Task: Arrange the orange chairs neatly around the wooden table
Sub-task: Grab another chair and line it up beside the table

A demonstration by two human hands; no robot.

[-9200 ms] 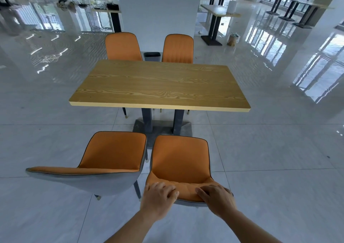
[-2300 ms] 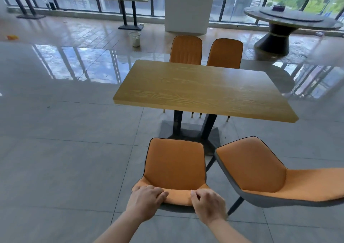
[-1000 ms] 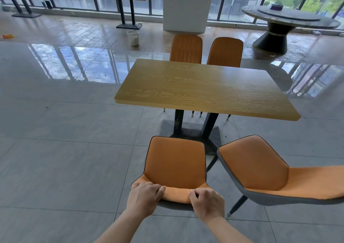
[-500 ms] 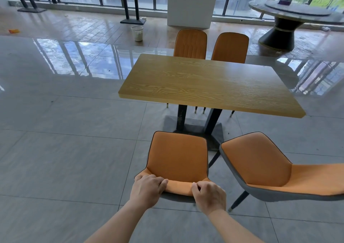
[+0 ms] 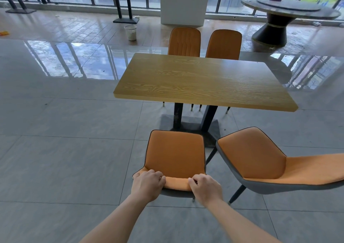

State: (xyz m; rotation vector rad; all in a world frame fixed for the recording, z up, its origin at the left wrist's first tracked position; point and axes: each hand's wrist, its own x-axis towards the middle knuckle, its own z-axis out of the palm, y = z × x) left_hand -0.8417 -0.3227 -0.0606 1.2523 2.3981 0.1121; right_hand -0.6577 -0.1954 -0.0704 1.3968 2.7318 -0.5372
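Gripping the top of the backrest, the left hand (image 5: 148,184) and right hand (image 5: 204,188) curl closed over the near chair (image 5: 176,156), a hold that likely lets the person steer it straight. Ahead of the hands stands the table (image 5: 202,80), its dark base (image 5: 189,126) just beyond the seat and probably limiting how far it slides. Right of the hands a second chair (image 5: 260,161) sits skewed, close alongside. Two far chairs (image 5: 202,41) are tucked opposite.
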